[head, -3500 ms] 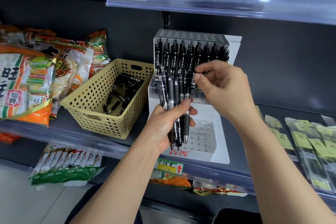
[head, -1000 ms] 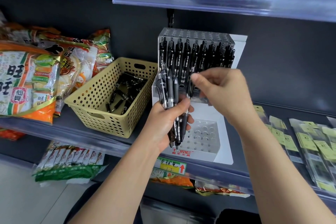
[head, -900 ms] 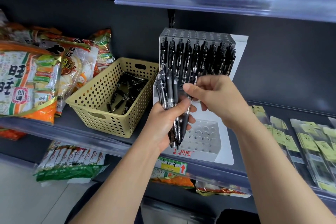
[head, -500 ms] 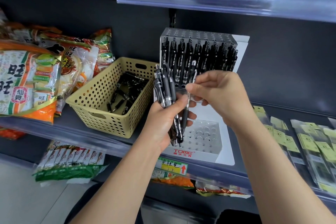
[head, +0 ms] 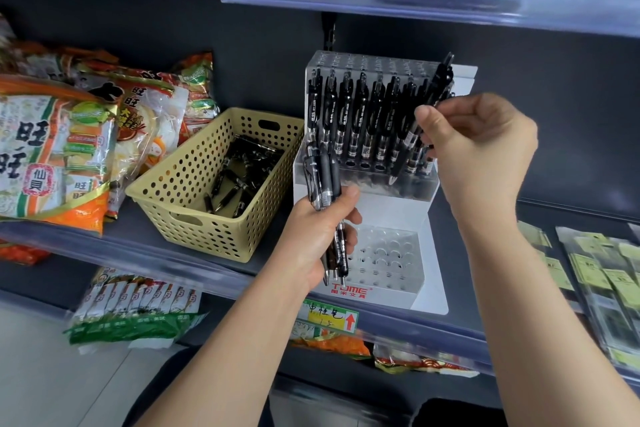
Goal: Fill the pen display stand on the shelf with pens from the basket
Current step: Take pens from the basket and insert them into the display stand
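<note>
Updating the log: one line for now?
left hand: holds pen bundle | right hand: pinches single pen at stand | basket: pens inside

"Where's the stand (head: 388, 211)?"

"On the shelf (head: 131, 232), mid-frame, backed against the rear wall. The basket (head: 194, 218) sits just beside it to the left, with loose pens (head: 239, 180) lying in its bottom."

"And further left?"

"Snack bags (head: 52, 149), piled at the left edge of the frame, beside and behind the basket."

"What's in the stand?"

"A row of pens (head: 360, 121) upright in the upper rear tier, with the lower tier (head: 384, 253) in front of it. My left hand (head: 318, 239) holds a bundle of pens (head: 322, 177) before the stand's left side. My right hand (head: 485, 149) holds one pen (head: 436, 90) tilted across the row's right end, tip down."

"And to the right?"

"Flat packets (head: 606, 281) on the shelf at the right edge of the frame. Sachets (head: 138, 302) lie on the level below, lower left."
</note>
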The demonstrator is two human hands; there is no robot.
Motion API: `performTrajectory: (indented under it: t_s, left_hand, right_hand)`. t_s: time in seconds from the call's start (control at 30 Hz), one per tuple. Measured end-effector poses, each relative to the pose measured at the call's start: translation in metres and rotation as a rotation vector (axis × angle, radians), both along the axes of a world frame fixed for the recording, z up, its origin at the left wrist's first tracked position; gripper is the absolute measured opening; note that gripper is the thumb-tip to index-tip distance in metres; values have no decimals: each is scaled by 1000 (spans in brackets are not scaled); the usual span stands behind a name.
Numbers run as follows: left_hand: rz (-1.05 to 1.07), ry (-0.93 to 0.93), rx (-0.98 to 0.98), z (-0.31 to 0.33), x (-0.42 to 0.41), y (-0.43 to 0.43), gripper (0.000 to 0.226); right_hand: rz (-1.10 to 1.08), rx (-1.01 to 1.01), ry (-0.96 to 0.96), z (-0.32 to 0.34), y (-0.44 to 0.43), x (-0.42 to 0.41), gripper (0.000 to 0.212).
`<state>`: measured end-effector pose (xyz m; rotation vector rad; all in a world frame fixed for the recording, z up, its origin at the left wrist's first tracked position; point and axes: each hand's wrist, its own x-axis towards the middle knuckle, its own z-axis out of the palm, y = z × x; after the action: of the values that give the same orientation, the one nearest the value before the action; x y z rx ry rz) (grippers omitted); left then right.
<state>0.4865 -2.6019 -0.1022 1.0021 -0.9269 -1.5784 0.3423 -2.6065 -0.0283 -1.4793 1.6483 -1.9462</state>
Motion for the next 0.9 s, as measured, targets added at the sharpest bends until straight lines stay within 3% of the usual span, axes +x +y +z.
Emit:
performTrajectory:
  t_s: [0.27,0.63,0.8,0.9]
  left_hand:
    - [-15,13,-3,0,2,0,21]
    - [-44,2,-26,-2,4,0,25]
    - [-38,-16,-43,-2,4,0,33]
    - [-30,-20,-47,-2,3,0,24]
  right_hand:
    - [-74,-96,28,0,1,4,19]
    - [-175,182,252,-13,-7,8,12]
    - [-208,224,325,-15,-8,10,19]
    - [-226,233,350,-19,-10,11,21]
